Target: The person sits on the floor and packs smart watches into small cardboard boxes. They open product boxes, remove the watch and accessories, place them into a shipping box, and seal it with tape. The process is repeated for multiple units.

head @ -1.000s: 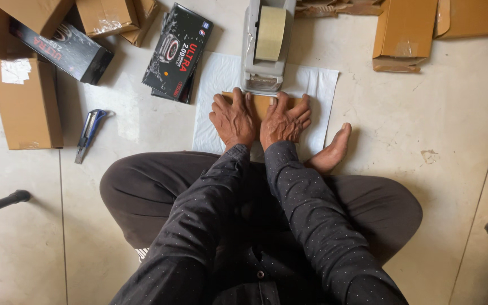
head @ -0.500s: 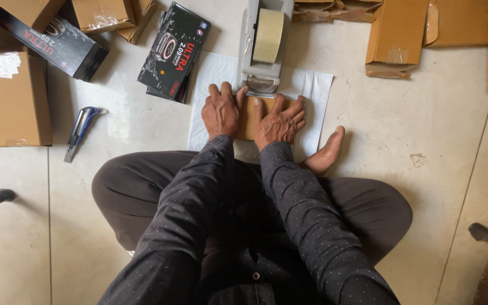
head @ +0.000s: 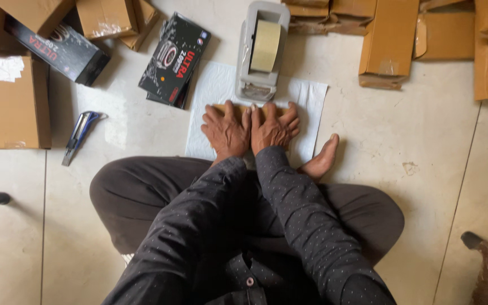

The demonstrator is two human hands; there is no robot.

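Pale tiled floor (head: 425, 169) carries everything: white sheet (head: 312, 96) in the middle with grey tape dispenser (head: 258, 53) standing on its far edge, black printed packs (head: 173, 59) just left of the sheet, blue utility knife (head: 79, 134) further left, brown cartons (head: 15, 101) along left side and far edge, bare foot (head: 320, 161) touching sheet's right corner

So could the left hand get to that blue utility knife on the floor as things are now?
Probably yes. The left hand lies flat on the small brown box, holding nothing, and the utility knife lies in the open on bare floor off to that side, with nothing between them. It might need a stretch or a lean.
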